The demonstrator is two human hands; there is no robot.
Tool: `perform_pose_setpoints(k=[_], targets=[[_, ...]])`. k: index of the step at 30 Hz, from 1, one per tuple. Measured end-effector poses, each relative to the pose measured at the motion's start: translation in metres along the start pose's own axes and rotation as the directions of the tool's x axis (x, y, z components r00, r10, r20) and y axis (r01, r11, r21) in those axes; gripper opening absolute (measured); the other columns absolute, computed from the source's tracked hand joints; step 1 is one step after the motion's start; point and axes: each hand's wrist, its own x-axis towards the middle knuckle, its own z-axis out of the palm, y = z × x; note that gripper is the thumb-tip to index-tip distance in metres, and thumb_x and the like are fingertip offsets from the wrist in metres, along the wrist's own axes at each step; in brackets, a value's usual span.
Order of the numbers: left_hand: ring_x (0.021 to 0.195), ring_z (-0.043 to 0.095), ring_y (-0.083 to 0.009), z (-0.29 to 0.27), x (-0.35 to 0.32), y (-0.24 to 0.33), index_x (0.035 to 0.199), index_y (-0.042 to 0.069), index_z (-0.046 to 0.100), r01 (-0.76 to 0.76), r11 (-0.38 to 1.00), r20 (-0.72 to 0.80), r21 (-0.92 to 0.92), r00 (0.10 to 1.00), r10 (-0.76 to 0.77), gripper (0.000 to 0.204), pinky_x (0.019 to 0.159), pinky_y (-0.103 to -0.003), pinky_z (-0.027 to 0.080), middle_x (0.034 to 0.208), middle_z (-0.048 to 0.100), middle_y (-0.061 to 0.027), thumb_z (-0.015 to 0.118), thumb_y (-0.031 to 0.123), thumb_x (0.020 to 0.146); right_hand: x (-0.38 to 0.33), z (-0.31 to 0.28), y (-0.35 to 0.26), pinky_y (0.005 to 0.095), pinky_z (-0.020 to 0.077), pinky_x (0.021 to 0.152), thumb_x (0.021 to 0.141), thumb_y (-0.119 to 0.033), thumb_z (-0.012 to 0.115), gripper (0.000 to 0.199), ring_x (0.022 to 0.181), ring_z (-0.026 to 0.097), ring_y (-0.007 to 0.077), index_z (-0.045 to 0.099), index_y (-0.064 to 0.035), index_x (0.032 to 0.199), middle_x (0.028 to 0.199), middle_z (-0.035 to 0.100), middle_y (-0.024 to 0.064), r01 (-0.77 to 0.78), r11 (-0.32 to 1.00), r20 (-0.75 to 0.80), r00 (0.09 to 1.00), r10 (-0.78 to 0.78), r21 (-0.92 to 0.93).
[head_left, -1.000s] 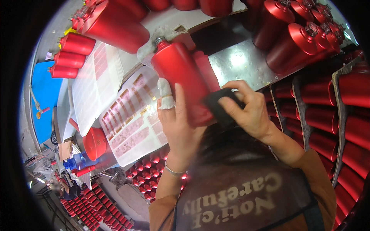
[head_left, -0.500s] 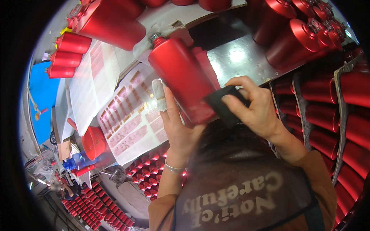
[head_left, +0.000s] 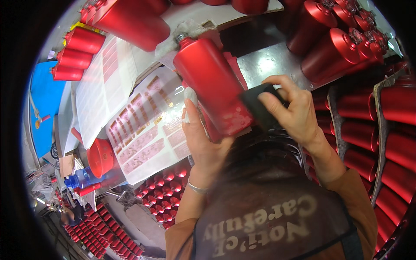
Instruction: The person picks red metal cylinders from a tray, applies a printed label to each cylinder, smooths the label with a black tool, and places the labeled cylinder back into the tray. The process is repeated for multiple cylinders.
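Note:
A large red bottle (head_left: 208,78) lies tilted in front of me, its clear-looking neck pointing away to the far left. My left hand (head_left: 203,141) grips its lower left side, with a white covering on one finger. My right hand (head_left: 292,108) holds a black flat scraper-like block (head_left: 262,104) against the bottle's lower right side; the exact kind of tool is not plain. Pale, patterned patches show on the red surface near the base, beside the block. Under the bottle is a red cloth (head_left: 236,69), partly hidden.
A sheet of gold and pink decals (head_left: 143,130) lies to the left, beside white printed sheets (head_left: 110,65). A red bucket (head_left: 100,158) and blue bottle (head_left: 82,177) stand at the left. Red bottles fill racks (head_left: 359,147) at right. A wet metal surface (head_left: 268,65) lies behind.
The view has shifted slightly. The black block has moved a little toward the bottle's base, and the pale patterned patches there now show more clearly. Both hands keep their hold.

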Motion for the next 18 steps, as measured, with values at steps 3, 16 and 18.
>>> perform_pose_setpoints(k=[3,16,18], targets=[[0.146,0.036,-0.0392,-0.005,0.004,0.003,0.158,-0.007,0.015,-0.045,0.999,0.026,0.018,0.999,0.044,0.116,0.118,-0.044,0.03,0.16,0.03,-0.0288,0.085,0.008,0.066,-0.003,-0.005,0.003,0.0227,0.0462,0.055,0.095,-0.008,0.065,0.021,0.064,0.06,0.0043,0.061,0.0028,0.112,0.073,0.071,0.0048,-0.456,0.865,0.054,0.888,0.456,0.21],[0.138,0.045,-0.0408,-0.007,0.017,0.015,0.154,-0.002,0.035,-0.008,0.995,0.033,0.101,0.999,0.005,0.107,0.114,-0.044,0.036,0.15,0.045,-0.0251,0.089,0.012,0.063,-0.006,0.008,0.003,0.0229,0.0498,0.058,0.095,-0.01,0.067,0.025,0.066,0.064,0.0074,0.06,0.0007,0.117,0.075,0.072,0.006,-0.353,0.761,-0.008,0.905,0.425,0.545],[0.135,0.047,-0.0398,-0.004,0.009,0.012,0.154,-0.002,0.035,-0.008,0.995,0.02,0.098,1.0,0.006,0.107,0.112,-0.043,0.038,0.148,0.047,-0.0252,0.089,0.012,0.063,-0.01,0.011,-0.001,0.0238,0.0488,0.057,0.092,-0.012,0.071,0.028,0.062,0.062,0.0074,0.062,-0.0003,0.117,0.069,0.068,0.0053,-0.031,0.896,-0.087,0.993,0.077,0.443]])
